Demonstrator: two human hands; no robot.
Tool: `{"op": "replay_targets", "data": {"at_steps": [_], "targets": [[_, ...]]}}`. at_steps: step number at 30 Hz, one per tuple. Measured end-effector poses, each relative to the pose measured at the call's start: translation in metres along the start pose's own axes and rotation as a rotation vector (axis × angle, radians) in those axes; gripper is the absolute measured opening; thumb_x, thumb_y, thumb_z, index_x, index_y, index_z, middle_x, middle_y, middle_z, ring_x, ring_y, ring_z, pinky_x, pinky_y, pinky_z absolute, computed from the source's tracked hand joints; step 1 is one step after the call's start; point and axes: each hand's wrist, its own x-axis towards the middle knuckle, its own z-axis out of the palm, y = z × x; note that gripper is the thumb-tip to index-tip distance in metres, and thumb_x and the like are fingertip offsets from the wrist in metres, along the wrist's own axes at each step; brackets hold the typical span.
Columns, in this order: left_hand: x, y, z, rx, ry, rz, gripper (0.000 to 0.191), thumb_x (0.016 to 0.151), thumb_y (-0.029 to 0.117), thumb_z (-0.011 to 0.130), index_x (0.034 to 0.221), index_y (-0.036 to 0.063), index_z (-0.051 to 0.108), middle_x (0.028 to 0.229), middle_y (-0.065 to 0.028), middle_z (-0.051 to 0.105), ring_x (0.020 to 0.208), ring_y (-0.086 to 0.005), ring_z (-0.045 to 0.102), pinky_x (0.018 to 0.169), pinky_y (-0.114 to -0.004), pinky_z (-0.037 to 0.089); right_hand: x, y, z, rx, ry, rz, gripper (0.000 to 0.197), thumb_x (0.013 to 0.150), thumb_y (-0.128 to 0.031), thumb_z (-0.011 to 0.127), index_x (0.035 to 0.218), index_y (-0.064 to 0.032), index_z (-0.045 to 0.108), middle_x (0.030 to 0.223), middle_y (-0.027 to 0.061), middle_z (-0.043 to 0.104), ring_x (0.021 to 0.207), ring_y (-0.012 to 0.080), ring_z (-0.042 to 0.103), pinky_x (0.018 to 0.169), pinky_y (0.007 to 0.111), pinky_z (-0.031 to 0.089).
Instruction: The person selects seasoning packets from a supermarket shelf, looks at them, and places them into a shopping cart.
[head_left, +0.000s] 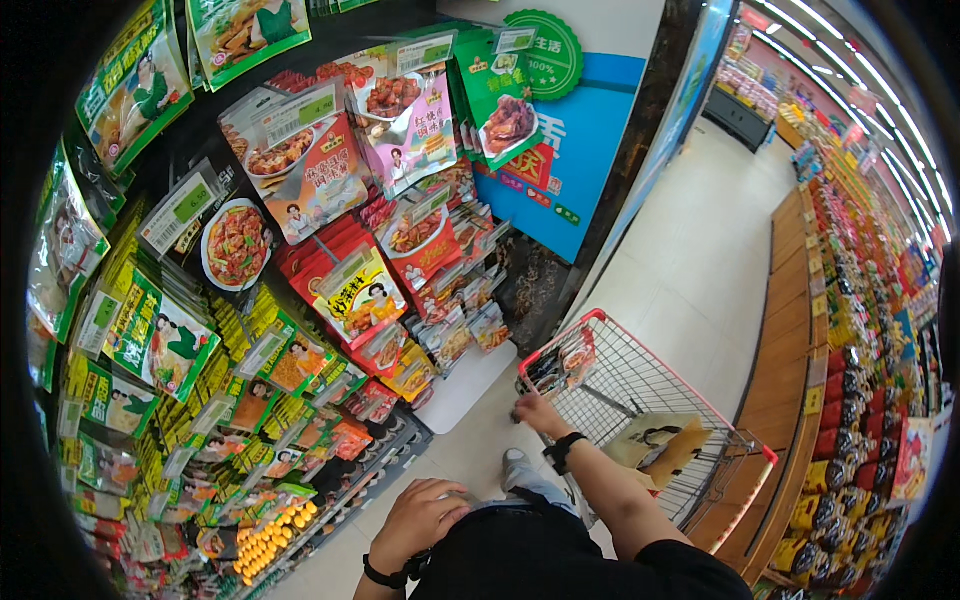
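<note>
My left hand (424, 517) is in front of my waist, palm turned down with the fingers loosely bent. Nothing shows in it, and a black band circles its wrist. My right hand (541, 417) reaches to the near side of a wire shopping cart (637, 352) with red corner trim. Blur hides whether its fingers grip the cart's wire or something else. Inside the cart, a few packets (574, 360) are at the far end, and a beige bag (645, 446) with dark handles lies nearer me.
Racks of hanging seasoning packets (352, 292) with price tags fill the left side. A blue poster panel (592, 150) stands behind them. Along the right runs a wooden display shelf (780, 300) stacked with packaged goods. A tiled aisle (705, 202) stretches away between.
</note>
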Motion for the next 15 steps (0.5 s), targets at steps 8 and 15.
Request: {"op": "replay_targets", "data": {"at_steps": [8, 15], "targets": [[0.043, 0.030, 0.016, 0.095, 0.106, -0.143, 0.020, 0.084, 0.026, 0.075, 0.078, 0.0085, 0.066, 0.107, -0.0018, 0.068, 0.100, -0.0237, 0.064, 0.088, -0.036, 0.049, -0.021, 0.142, -0.096, 0.477, 0.110, 0.603, 0.028, 0.092, -0.009, 0.058, 0.118, 0.0019, 0.054, 0.094, 0.0162, 0.069, 0.067, 0.0215, 0.066, 0.059, 0.034, 0.053], [0.091, 0.067, 0.029, -0.036, 0.147, -0.265, 0.020, 0.086, 0.028, 0.075, 0.098, 0.0124, 0.070, 0.111, -0.0023, 0.068, 0.100, -0.0259, 0.064, 0.089, -0.037, 0.050, 0.030, 0.227, -0.098, 0.340, -0.033, 0.590, 0.080, 0.091, 0.015, 0.045, 0.156, -0.0215, 0.016, 0.141, 0.0271, 0.046, 0.065, 0.0278, 0.063, 0.055, 0.044, 0.050]]}}
